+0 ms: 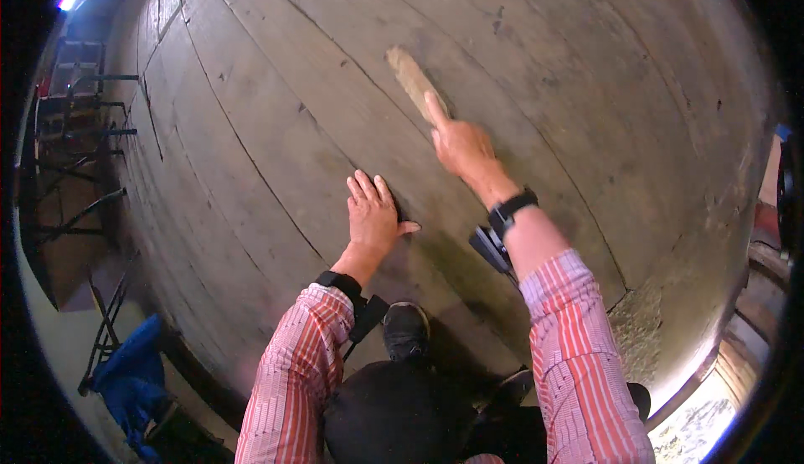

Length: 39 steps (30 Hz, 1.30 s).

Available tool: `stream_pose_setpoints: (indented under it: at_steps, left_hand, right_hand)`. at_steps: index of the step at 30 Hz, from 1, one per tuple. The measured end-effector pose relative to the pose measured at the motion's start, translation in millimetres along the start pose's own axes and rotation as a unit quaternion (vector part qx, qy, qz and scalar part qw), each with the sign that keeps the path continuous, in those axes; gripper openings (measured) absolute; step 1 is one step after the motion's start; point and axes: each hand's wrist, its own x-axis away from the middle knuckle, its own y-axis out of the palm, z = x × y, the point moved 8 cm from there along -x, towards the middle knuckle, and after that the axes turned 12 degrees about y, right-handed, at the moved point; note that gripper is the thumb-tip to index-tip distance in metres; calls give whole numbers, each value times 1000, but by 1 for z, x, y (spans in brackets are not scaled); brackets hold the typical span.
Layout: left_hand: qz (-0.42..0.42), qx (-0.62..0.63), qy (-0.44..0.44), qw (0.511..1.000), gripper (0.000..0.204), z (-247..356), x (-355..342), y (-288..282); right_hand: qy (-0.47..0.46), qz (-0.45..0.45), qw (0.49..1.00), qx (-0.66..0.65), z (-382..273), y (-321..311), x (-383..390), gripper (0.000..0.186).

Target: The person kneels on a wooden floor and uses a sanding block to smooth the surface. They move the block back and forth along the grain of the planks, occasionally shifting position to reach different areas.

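Note:
My left hand (375, 217) rests palm down on the wooden plank floor (251, 104), fingers stretched and apart, thumb out to the right. Farther forward and right, my right hand (463, 147) grips a long, narrow tan piece (406, 73), perhaps a brush or a wood block, against the planks; its index finger lies stretched along the top. The underside of that piece is hidden. Black straps with small devices circle both wrists. My dark shoe (406, 330) is below my left hand.
At the left edge stand metal-framed furniture (75, 129) and a blue cloth (134, 372) near a dark frame. A rough, pale patch (636, 322) marks the boards at lower right. Beyond the curved right edge are wooden and dark round objects.

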Motion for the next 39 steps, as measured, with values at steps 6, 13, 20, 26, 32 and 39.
stream_pose_setpoints:
  at_steps: [6, 13, 20, 26, 32, 39]
  left_hand:
    - [55, -33, 6, 998, 113, 0, 2, -3]
    - [58, -3, 10, 998, 113, -2, 2, 0]
    - [24, 13, 2, 1000, 112, -2, 0, -1]
    - [46, 0, 7, 999, 113, -1, 1, -3]
    - [84, 11, 10, 996, 112, -1, 5, -3]
    - [94, 109, -80, 986, 116, -52, 12, 4]
  right_hand:
    - [-29, -46, 998, 37, 85, 33, 123, 70]
    - [19, -84, 984, 155, 158, 31, 237, 70]
    - [-89, 21, 993, 77, 96, 21, 151, 68]
    - [-51, -31, 994, 86, 75, 12, 131, 66]
    - [9, -19, 998, -62, 41, 25, 105, 67]
    - [31, -50, 998, 34, 116, 43, 162, 72]
